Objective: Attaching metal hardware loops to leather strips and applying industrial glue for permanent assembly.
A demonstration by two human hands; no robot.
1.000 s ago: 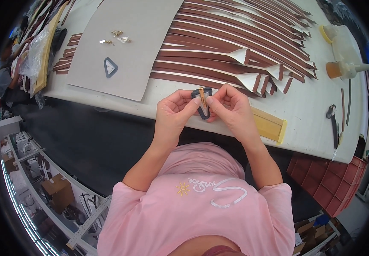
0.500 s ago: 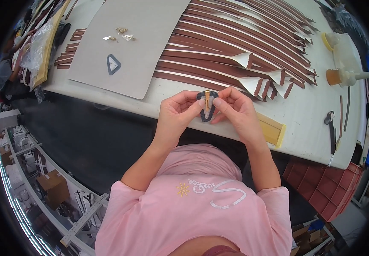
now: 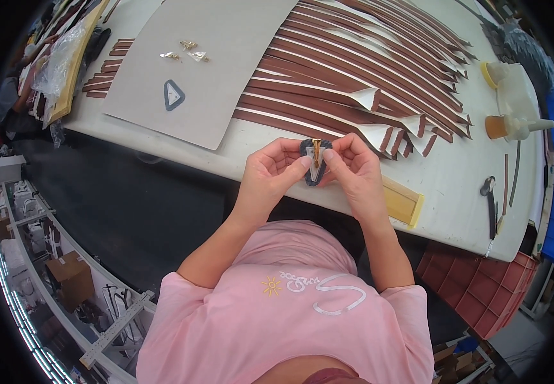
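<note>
Small dark-blue triangular piece (image 3: 314, 175) with a paler inner triangle, held up before the body at the near edge of the worktop (image 3: 456, 176); contact with it unclear. Pinched from both sides: left hand (image 3: 275, 169) with thumb in front and fingers partly hidden behind, right hand (image 3: 357, 169) likewise. Gold metal clip (image 3: 316, 151) along its middle, toward the broad end. Just changed: thumbs wider apart than a second ago, clip straighter and more exposed between them; probably a sign of fine adjustment, with neither grip released. Broad end facing away from the body, narrow tip toward it, long axis running nearly straight out from the chest. Farther left: grey sheet (image 3: 225, 70) bearing another blue triangle (image 3: 174, 96) and small gold fittings (image 3: 188, 45). Beyond: rows of brown-and-white strips (image 3: 360, 67). To the right: yellow-edged board (image 3: 401, 201), nozzled plastic bottle (image 3: 519, 128).
</note>
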